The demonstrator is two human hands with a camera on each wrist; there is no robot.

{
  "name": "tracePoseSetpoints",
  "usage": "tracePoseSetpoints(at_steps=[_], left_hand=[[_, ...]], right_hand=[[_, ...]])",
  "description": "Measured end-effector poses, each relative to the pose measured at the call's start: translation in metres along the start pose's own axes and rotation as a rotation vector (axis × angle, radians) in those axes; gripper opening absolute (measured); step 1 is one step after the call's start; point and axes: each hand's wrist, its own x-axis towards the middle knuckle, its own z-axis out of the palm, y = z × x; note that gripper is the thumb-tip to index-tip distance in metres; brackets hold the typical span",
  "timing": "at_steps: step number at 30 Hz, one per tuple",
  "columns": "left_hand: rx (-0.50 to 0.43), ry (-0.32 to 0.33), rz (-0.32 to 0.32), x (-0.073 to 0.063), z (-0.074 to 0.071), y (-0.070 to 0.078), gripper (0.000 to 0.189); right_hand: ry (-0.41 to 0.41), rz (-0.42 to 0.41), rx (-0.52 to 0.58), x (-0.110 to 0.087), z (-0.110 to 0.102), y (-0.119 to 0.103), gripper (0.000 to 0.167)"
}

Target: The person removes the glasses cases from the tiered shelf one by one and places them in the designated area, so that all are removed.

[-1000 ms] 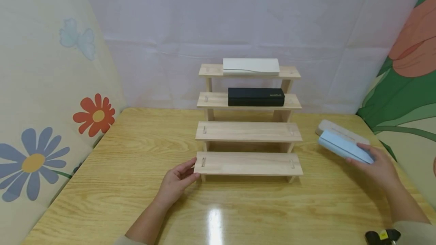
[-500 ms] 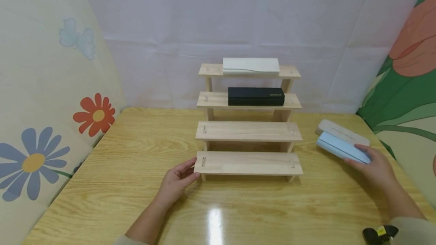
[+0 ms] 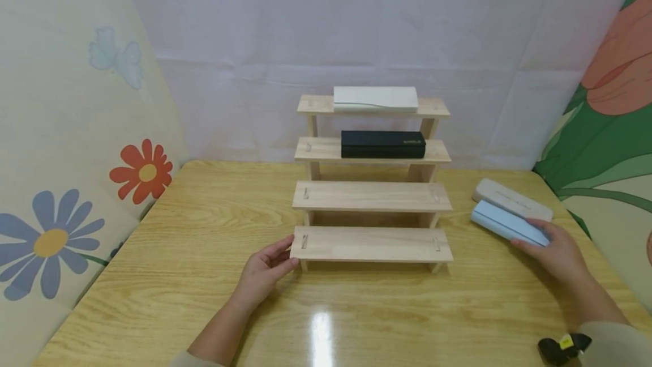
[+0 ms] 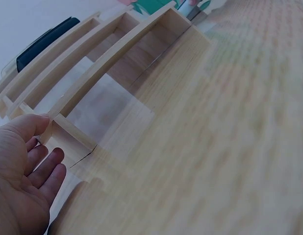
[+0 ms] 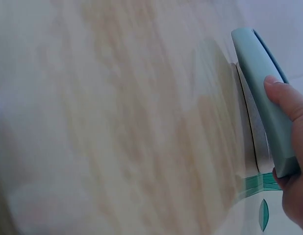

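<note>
A stepped wooden display shelf (image 3: 372, 244) stands mid-table. My left hand (image 3: 262, 273) holds the left end of its lowest board, thumb at the front corner and index finger behind; the thumb (image 4: 31, 126) meets the wood in the left wrist view, with the other fingers loosely bent. My right hand (image 3: 557, 251) grips the right end of a light blue glasses case (image 3: 506, 222), thumb on one side and fingers on the other. In the right wrist view the case (image 5: 264, 93) is tilted. A pale grey case (image 3: 514, 198) lies right behind it on the table.
A white glasses case (image 3: 375, 99) lies on the top board and a black one (image 3: 383, 145) on the board below. The two lower boards carry nothing. A black object with a yellow label (image 3: 564, 349) is by the right sleeve. Flower-print panels (image 3: 51, 101) flank the table.
My right hand has moved slightly left and down with the light blue case, so more of the grey case shows. The left hand stays at the shelf.
</note>
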Motion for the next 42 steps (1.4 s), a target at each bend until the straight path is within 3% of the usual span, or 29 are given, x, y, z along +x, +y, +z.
tracePoseSetpoints(at_steps=[21,42], left_hand=[[0.02,0.007,-0.004,-0.001,0.001,0.003,0.052],[0.03,0.011,0.0,0.0,0.001,0.002,0.052]], right_hand=[[0.016,-0.037,-0.035,0.003,0.007,0.001,0.075],[-0.038,0.019,-0.022,0.004,0.01,0.01,0.082]])
